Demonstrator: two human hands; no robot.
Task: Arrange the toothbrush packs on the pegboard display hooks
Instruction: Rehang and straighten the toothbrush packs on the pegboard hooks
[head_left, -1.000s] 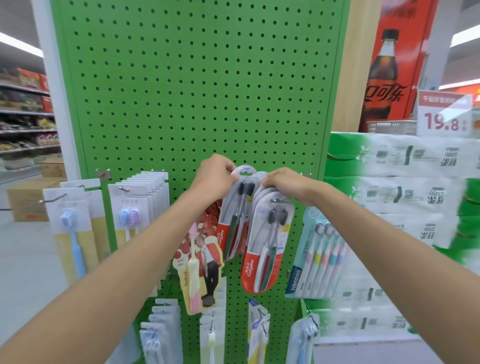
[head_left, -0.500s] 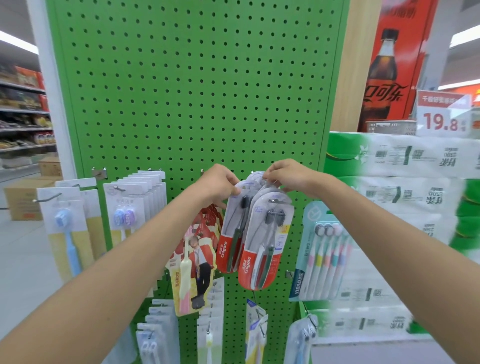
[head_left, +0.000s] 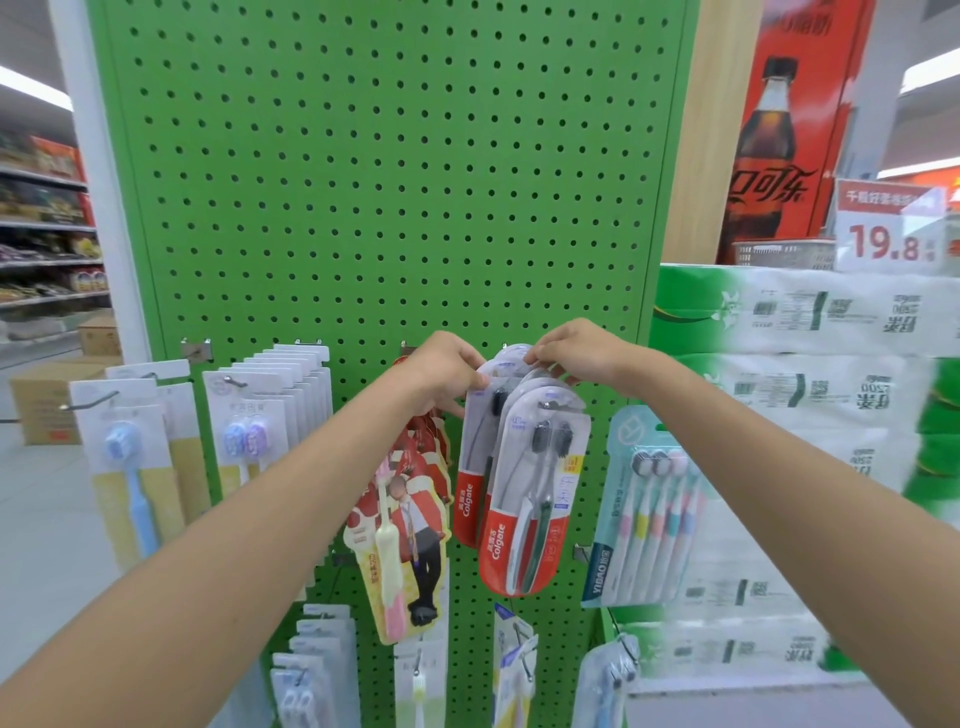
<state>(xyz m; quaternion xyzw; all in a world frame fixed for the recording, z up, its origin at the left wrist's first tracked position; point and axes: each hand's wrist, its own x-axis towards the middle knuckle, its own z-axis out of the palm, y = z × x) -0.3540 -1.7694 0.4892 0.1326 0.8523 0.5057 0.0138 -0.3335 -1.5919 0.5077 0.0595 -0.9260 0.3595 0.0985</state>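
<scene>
From the head camera, a green pegboard fills the middle of the view, bare in its upper half. Just below centre, both hands meet at the tops of a bunch of Colgate toothbrush packs hanging on the board. The left hand comes in from 7 o'clock, its fingers curled round the top edge of the rear pack with the thumb on the front face. The right hand comes in from 4 o'clock and pinches the rounded top of another pack in the bunch with its fingertips. Whether that pack sits on a hook cannot be told, as the hands cover the spot.

At 9 o'clock of the Colgate packs, touching them, hangs a cartoon-card toothbrush pack. At 3 o'clock, just beside them, hangs a YIBAO multi-brush pack. Farther toward 9 o'clock are white packs with purple brush heads and a blue toothbrush pack. At 3 o'clock of the board stand stacked tissue packs, with a 19.8 price sign above.
</scene>
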